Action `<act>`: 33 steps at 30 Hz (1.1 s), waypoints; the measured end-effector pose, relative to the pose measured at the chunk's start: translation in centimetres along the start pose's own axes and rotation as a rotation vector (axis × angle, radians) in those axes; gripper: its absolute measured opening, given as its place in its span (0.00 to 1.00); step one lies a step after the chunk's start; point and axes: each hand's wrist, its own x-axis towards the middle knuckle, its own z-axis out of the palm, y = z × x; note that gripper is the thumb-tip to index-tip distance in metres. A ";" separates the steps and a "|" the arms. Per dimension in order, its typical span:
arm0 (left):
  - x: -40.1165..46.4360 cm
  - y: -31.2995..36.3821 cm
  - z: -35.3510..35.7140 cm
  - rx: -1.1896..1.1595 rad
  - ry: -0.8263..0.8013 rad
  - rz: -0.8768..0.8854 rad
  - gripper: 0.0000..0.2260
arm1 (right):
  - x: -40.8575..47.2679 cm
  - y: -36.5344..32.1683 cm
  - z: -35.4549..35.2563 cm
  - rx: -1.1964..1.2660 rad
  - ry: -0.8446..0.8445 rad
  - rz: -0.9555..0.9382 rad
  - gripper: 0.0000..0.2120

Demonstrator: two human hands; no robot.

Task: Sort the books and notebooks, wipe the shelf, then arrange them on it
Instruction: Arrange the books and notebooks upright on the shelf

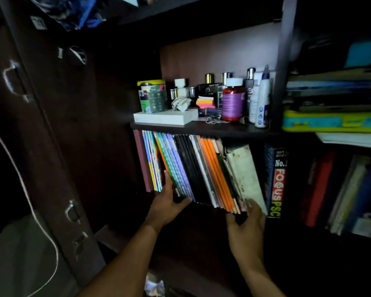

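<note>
Left hand (169,202) and right hand (247,221) both grasp the notebook stack (201,170); squeeze evenly, support underneath, withdraw level.

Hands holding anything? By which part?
Both hands grip the leaning row of thin colourful notebooks at its bottom: left hand left end, right hand right end.

The dark book spine (275,181) reads "No.1" and "FOCUS PSC" — other labels too blurred.
</note>
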 end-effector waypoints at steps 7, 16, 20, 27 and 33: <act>-0.1 0.1 -0.3 0.091 -0.002 0.053 0.56 | 2.0 0.0 -2.0 -0.155 0.113 -0.082 0.44; -0.2 0.8 -0.3 0.042 0.056 0.052 0.56 | 3.0 -0.3 -1.5 -0.383 0.067 -0.393 0.49; -0.3 0.8 -0.4 0.069 0.043 0.046 0.56 | 4.7 -0.9 -1.7 -0.465 0.092 -0.403 0.48; -0.1 0.6 -0.4 0.059 0.049 0.038 0.56 | 3.8 1.5 -2.2 -0.417 0.069 -0.279 0.50; 0.1 0.3 0.1 0.078 0.064 0.043 0.57 | 2.7 0.3 0.2 -0.269 0.106 -0.110 0.45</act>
